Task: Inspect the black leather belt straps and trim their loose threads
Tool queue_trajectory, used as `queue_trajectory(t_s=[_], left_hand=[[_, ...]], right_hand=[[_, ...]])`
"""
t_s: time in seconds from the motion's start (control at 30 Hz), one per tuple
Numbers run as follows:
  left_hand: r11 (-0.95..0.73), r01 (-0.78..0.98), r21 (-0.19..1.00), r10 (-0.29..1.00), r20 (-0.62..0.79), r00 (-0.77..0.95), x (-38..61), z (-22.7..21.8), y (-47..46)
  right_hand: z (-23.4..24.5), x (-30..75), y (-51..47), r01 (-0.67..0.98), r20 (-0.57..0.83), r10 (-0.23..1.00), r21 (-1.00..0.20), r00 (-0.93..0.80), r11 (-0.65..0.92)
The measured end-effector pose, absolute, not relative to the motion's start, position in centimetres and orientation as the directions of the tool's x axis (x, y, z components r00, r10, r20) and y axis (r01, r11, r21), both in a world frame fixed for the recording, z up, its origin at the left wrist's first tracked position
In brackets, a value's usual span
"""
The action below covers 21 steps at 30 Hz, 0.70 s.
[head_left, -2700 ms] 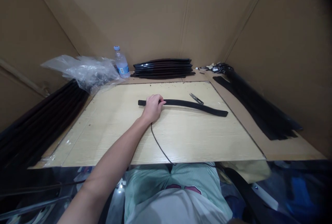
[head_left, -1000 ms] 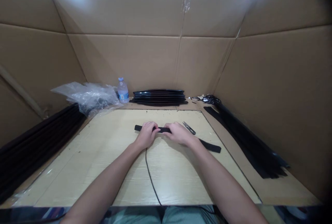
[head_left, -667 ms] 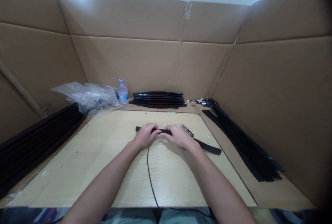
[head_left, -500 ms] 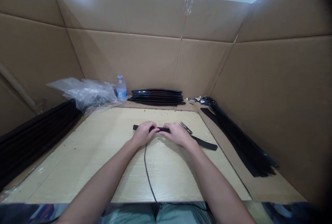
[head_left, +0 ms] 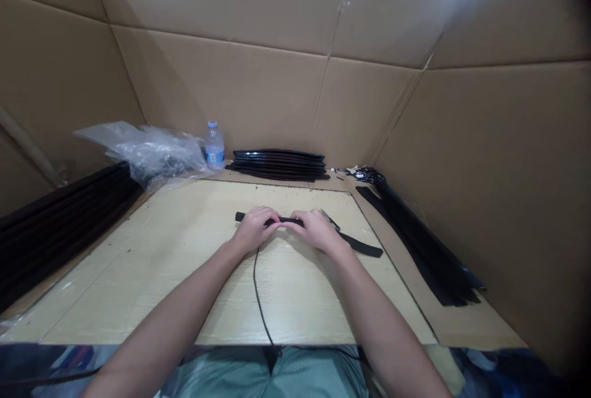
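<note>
A flat black strip (head_left: 362, 246) lies across the middle of the board, its right end bending toward me. My left hand (head_left: 257, 227) grips it near its left end, thumb and fingers closed around it. Close beside, my right hand (head_left: 313, 227) pinches the same strip, the two thumb tips nearly touching. From under my left hand a thin dark cord (head_left: 258, 293) runs down over the board's front edge to my lap. A pair of thread snips (head_left: 330, 221) lies just behind my right hand, partly hidden by it.
Black strips are piled at the left (head_left: 69, 226), stacked at the back (head_left: 279, 165) and bundled at the right (head_left: 415, 238). A plastic bag (head_left: 157, 152) and a water bottle (head_left: 215, 149) stand back left. Cardboard walls (head_left: 277, 84) enclose the table.
The view has tilted slightly downward. Both hands keep hold of the strip in about the same place, and the thumbs have come closer together.
</note>
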<state>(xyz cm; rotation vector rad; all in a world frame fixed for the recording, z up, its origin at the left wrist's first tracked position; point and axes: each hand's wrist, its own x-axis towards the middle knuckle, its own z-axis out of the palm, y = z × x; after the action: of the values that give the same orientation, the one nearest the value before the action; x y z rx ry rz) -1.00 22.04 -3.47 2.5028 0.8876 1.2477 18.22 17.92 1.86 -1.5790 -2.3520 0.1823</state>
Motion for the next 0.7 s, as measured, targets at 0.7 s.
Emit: queue_trajectory(t_s=[0.7], left_hand=[[-0.831, 0.441, 0.339, 0.531, 0.719, 0.448, -1.15, -3.48, 22.06]], right_hand=[[1.78, 18.78, 17.96, 0.862, 0.203, 0.917, -0.319, -0.344, 0.394]])
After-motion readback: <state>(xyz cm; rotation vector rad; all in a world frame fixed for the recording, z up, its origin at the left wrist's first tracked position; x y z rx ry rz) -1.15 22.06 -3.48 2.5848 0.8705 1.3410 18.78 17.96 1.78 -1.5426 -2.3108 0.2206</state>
